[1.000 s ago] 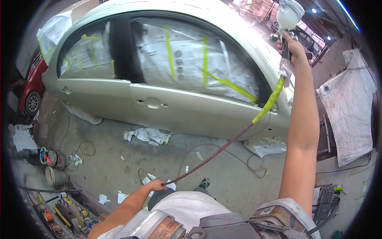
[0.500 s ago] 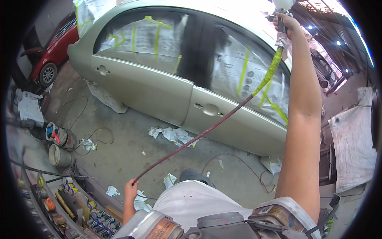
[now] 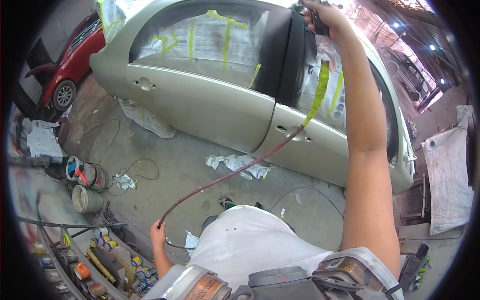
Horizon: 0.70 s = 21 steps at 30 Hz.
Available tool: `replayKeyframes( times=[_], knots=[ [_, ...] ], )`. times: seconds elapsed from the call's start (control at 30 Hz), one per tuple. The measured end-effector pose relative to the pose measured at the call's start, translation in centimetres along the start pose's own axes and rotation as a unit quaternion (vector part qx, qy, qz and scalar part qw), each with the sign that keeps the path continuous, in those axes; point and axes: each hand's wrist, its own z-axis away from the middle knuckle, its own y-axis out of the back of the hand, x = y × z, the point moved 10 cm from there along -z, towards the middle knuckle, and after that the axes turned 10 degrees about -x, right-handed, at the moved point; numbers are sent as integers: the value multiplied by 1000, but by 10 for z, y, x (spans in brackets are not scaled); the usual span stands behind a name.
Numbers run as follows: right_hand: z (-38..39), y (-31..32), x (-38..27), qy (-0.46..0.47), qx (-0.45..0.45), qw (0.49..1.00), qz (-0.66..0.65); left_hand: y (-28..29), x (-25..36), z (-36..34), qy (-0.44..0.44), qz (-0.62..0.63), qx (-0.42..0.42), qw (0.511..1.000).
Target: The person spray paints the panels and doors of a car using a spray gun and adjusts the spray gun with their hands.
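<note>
My right hand (image 3: 330, 21) is raised at the top of the view, closed around the handle of a spray gun (image 3: 320, 26); the gun's upper part is cut off by the frame. A dark red hose (image 3: 280, 144), wrapped in yellow-green tape near the gun, runs down to my left hand (image 3: 158, 234). That hand is low on the left, its fingers wrapped round the hose. Beyond both hands stands a pale greenish-beige car (image 3: 215, 112). Its side windows are covered with masking paper (image 3: 207, 47) and yellow-green tape. The gun is near the roof, above the black door pillar.
Crumpled paper (image 3: 240, 165) and a thin trailing hose (image 3: 320, 192) lie on the floor. Two buckets (image 3: 87, 199) stand left, near a shelf (image 3: 117, 252) of cans. A red car (image 3: 70, 70) is at far left. A white cloth (image 3: 447, 165) hangs at right.
My right hand has moved left with the spray gun along the car's upper edge. The hose now bends more. The view has shifted, so the car sits farther right in it.
</note>
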Motion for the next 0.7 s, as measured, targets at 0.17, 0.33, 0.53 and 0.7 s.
replayKeyframes(
  times=[0.17, 0.33, 0.53, 0.7],
  knots=[
    [54, 36, 83, -62, 121, 990, -26, -11, -74, 15, 18, -30, -72, 997],
    [93, 2, 146, -63, 157, 985, -37, -38, -192, 12, 91, -91, -144, 981],
    [152, -55, 202, -83, 140, 986, -47, -42, -243, 27, 188, -72, -139, 970],
    [205, -32, 217, -121, 207, 971, 6, -46, -216, 26, 172, -95, -112, 974]
  ],
)
